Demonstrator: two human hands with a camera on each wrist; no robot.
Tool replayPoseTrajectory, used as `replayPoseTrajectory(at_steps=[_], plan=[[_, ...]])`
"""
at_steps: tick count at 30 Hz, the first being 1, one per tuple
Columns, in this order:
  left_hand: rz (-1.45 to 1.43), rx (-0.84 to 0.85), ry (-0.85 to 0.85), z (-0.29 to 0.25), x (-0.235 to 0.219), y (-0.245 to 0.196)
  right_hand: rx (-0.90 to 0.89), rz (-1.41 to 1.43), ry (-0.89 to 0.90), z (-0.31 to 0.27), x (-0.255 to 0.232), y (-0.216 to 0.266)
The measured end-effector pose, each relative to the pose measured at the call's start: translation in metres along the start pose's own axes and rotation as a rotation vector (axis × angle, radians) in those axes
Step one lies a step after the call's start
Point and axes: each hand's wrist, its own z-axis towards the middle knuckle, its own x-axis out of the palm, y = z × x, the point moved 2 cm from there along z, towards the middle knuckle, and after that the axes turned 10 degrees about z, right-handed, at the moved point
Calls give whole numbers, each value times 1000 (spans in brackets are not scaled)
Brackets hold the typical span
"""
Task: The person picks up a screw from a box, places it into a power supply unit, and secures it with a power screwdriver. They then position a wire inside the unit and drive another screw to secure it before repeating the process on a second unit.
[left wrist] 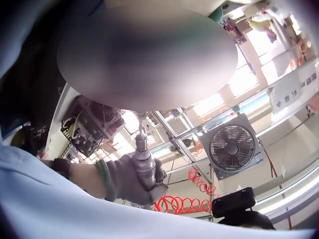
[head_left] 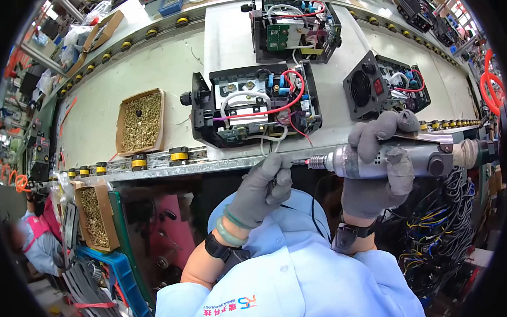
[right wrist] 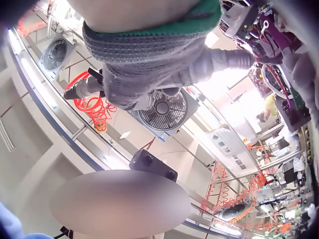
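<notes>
My right hand [head_left: 371, 177], in a grey glove, grips a silver air screwdriver [head_left: 415, 157], its nose pointing left. In the right wrist view the screwdriver's nose [right wrist: 232, 59] reaches out past the glove. My gloved left hand [head_left: 260, 192] is at the bit's tip, thumb and finger pinching what looks like a small screw, mostly hidden by the fingertips. Just beyond the left hand stands an open black-cased electrical unit [head_left: 257, 105] with red and white wires. Another such unit [head_left: 388, 87], with a fan panel, lies beyond the right hand.
A third open unit [head_left: 296, 31] stands farther back. A cardboard box of small brass-coloured parts [head_left: 140, 120] is on the bench at left, and a second box [head_left: 96, 217] sits below it. Rollers [head_left: 179, 155] line the bench edge. Bundled cables [head_left: 440, 224] hang at lower right.
</notes>
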Motion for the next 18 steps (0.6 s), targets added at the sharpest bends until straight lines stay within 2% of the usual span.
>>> replayPoseTrajectory(at_steps=[2, 4, 5, 7, 11, 15, 18], plan=[[-33, -22, -51, -1, 5, -3, 16, 4, 14, -1, -1, -3], [154, -68, -173, -2, 11, -8, 25, -21, -3, -3, -1, -6], [153, -69, -173, -1, 15, -10, 26, -21, -3, -4, -1, -8], [119, -54, -334, 0, 17, -11, 67, 21, -23, -6, -2, -10], [139, -15, -238, 1, 16, -8, 67, -22, -36, -7, -2, -14], [194, -1, -224, 3, 11, -7, 55, 56, 102, -6, -6, -16], [258, 22, -226, 3, 20, -13, -33, 73, 203, -6, -7, -14]])
